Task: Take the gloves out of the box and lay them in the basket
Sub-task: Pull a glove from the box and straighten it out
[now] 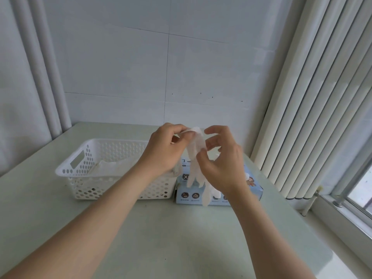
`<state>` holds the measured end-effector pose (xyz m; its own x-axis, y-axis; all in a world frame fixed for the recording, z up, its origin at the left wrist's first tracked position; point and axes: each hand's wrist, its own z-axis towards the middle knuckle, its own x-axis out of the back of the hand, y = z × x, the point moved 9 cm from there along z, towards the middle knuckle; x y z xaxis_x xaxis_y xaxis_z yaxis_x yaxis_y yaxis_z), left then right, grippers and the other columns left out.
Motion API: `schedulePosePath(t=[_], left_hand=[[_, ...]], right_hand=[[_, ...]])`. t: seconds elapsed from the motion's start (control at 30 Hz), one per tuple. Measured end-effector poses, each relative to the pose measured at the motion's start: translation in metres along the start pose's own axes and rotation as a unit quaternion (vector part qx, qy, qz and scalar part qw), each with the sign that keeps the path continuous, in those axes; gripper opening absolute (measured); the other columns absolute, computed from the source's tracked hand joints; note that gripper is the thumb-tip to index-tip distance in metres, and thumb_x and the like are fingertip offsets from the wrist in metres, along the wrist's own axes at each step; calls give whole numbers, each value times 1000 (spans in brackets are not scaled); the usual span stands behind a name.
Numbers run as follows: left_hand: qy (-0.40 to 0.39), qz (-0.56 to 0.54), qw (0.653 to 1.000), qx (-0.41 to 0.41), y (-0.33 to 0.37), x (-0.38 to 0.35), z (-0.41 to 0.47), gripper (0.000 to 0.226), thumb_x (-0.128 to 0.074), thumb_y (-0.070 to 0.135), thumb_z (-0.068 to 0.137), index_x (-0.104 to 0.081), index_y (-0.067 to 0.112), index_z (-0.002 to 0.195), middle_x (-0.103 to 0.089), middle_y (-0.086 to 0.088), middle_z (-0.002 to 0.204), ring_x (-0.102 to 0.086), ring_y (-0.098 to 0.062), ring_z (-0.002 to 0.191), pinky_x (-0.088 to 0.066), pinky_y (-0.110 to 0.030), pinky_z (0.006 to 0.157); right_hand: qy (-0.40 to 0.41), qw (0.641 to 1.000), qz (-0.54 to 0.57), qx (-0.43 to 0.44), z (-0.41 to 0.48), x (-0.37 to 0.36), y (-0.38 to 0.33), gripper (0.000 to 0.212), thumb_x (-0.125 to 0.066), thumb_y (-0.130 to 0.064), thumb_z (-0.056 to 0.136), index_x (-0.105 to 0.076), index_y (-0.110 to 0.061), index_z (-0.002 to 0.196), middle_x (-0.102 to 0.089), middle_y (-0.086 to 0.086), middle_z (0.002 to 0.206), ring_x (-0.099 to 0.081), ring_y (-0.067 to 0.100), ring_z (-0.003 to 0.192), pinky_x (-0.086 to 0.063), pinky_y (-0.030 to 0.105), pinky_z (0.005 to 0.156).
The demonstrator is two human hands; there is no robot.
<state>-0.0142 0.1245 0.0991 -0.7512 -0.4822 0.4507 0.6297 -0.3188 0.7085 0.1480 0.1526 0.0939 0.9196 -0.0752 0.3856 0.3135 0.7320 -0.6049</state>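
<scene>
The thin translucent white glove [196, 158] hangs limp above the pale blue cardboard box [251, 188], cuff pinched by the left hand [167, 150], middle nipped by the right hand [223, 162]. Likely featherlight, floppy, clingy: hold by the cuff, drape into the white perforated plastic basket [80, 172] beside the box.

Pale table [171, 238] w/ tiled wall [141, 67] beyond; white pipes [46, 77] left of left hand [161, 152]; vertical slats [302, 117] + window [360, 188] right of right hand [223, 166].
</scene>
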Motion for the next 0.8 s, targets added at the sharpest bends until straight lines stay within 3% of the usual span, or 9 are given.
schedulePosePath(t=[0.1,0.2,0.27,0.4,0.5,0.7,0.73,0.8], left_hand=[[3,8,1000,21,-3,9,2,46,-52,31,109,-68,-6,88,-62,-9,107,-53,-9,106,-37,-7,83],[-1,-41,997,60,-12,16,6,43,-48,32,104,-55,0,76,-51,-6,88,-48,-14,82,-37,-26,75],[-3,-88,994,72,-12,19,7,44,-45,38,92,-52,-3,80,-48,-9,82,-45,-19,78,-36,-35,77],[35,-153,981,114,-17,28,8,43,-48,42,87,-71,6,94,-69,-9,90,-60,-28,81,-48,-40,76],[53,-153,979,123,-18,33,8,48,-42,45,89,-60,1,95,-60,-6,83,-53,-20,75,-43,-40,72],[56,-188,968,155,-26,41,9,79,-37,78,88,-63,6,106,-58,-3,89,-56,-20,80,-47,-43,75],[56,-178,970,153,-27,44,9,79,-41,81,87,-64,8,106,-61,-1,87,-60,-21,79,-49,-42,74],[75,-161,975,137,-32,50,10,53,-59,68,89,-67,15,92,-65,5,79,-64,-18,75,-53,-41,71]], right_hand=[[31,999,23,-33,4,4,4,23,-67,-3,88,-69,-20,103,-72,-17,87,-67,3,83,-44,9,71],[20,994,81,-70,7,-1,6,25,-59,2,89,-73,-18,94,-74,-8,82,-69,12,74,-52,25,62],[6,990,109,-87,8,-5,3,28,-52,3,91,-73,-17,91,-73,-1,77,-66,24,68,-51,36,58],[-15,979,150,-135,11,-15,-1,30,-46,-1,97,-71,-18,96,-72,16,76,-56,29,60,-48,32,54],[-41,969,177,-166,14,-25,-4,31,-45,-4,99,-69,-23,105,-69,27,80,-53,31,62,-49,39,56],[-58,968,163,-180,32,-38,-17,29,-47,-8,100,-68,-25,108,-57,3,66,-46,17,55,-40,27,50],[-59,969,160,-179,35,-40,-19,29,-47,-8,99,-69,-25,108,-57,3,66,-47,16,54,-40,26,48],[-56,970,158,-175,42,-43,-25,29,-47,-8,98,-69,-25,107,-59,4,68,-48,16,55,-40,26,48]])
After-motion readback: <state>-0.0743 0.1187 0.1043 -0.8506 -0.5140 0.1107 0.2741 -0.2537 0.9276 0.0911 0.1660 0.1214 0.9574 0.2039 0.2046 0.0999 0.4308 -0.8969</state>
